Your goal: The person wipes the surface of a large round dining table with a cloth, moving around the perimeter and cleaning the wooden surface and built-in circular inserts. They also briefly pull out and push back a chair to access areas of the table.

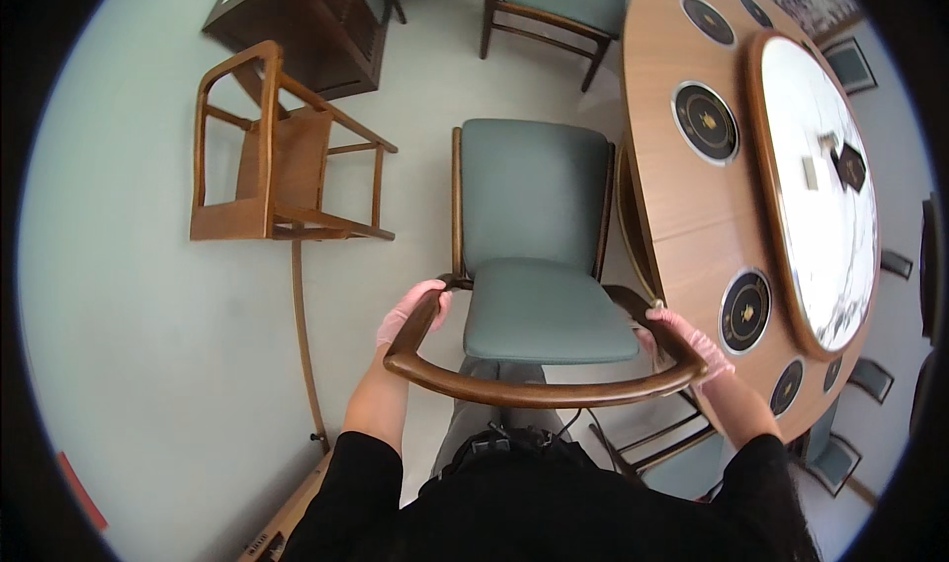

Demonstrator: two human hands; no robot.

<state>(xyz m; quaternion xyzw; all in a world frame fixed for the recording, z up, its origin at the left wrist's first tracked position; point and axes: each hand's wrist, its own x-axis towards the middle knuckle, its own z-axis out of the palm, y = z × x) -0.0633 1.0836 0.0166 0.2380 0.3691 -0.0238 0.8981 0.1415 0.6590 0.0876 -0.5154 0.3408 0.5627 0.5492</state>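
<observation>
A dark wooden chair [534, 394] stands in front of me, its curved rail sweeping round on my side and its two green padded panels beyond it. Around the left arm of that rail, my left hand [420, 310] is closed, in a thin pink glove. On the opposite arm, my right hand [692, 343], gloved the same way, has its fingers wrapped over the wood. Something pale shows beside the right fingers, too unclear to name. The fingers on the inner side of the rail are partly hidden.
Close on the right is a large round wooden table [682, 231] with dark round inset plates and a raised white centre [811, 236]. A wooden step-stool-like chair [287, 162] stands left by the wall. A dark cabinet [306, 28] and more green chairs [563, 3] are farther off.
</observation>
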